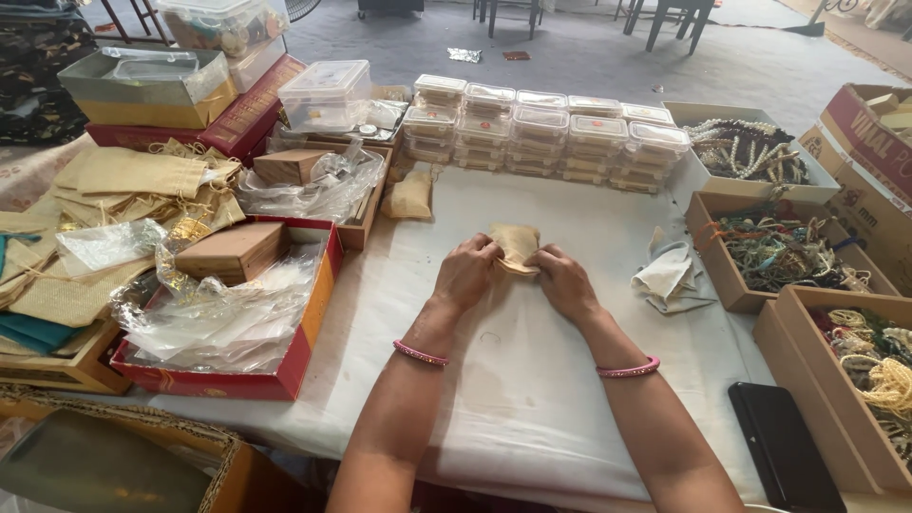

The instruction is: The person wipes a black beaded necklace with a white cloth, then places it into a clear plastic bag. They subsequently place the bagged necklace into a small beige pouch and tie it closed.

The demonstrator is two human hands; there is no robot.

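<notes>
A small tan jute pouch (516, 245) rests on the white cloth-covered table (513, 380), pinched between both my hands. My left hand (465, 273) grips its left side and my right hand (562, 280) grips its right side. Each wrist wears a pink bangle. A second tan pouch (410, 197) lies further back on the table, to the left.
Stacked clear plastic boxes (541, 128) line the back. Cardboard trays of bead necklaces (781, 249) stand at the right, with a crumpled white cloth (667, 274) beside them. A red box (228, 313) holds wooden boxes and plastic wrap at left, next to a pile of jute pouches (123, 190). A black case (781, 445) lies at front right.
</notes>
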